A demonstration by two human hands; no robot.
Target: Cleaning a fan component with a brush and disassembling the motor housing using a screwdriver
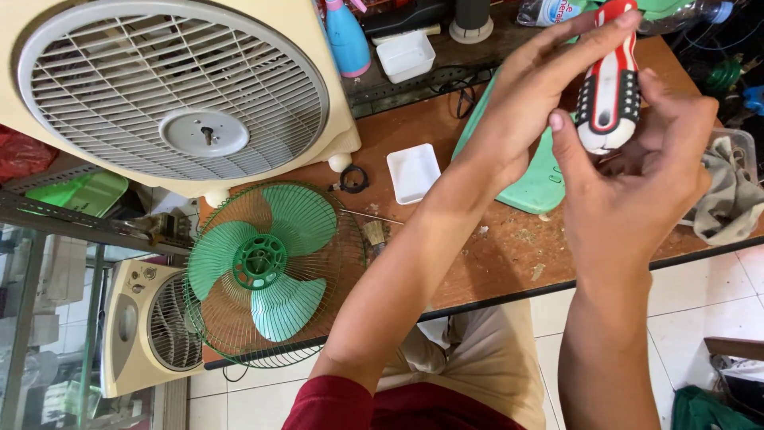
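Head view, looking down on your workbench. Both of your hands are raised above the brown table (493, 255) and meet on one tool, a screwdriver handle (609, 87) in red, white and black, with a rounded white butt end pointing toward you. Your left hand (525, 103) lies along the handle's left side, its fingers extended and only lightly curled, the fingertips reaching the upper end of the handle. Your right hand (637, 191) closes more fully from below and from the right, the thumb pressed against the lower left of the handle and the fingers wrapped behind it. The tool's shaft is hidden by the hands, so you cannot tell where it points.

Beneath the hands a pale green plastic panel (541, 187) rests on the table. Just left of it stands a small white square tray (413, 172), with a black ring (353, 178) beside that. At the table's left end a green wire fan guard (270, 275) lies flat, holding a three-blade green fan blade (263, 259). A large cream box fan (171, 91) leans over the far left corner. A grey rag (728, 199) sits at the right edge. A second white tray (406, 54) and a blue spray bottle (347, 36) stand further back.
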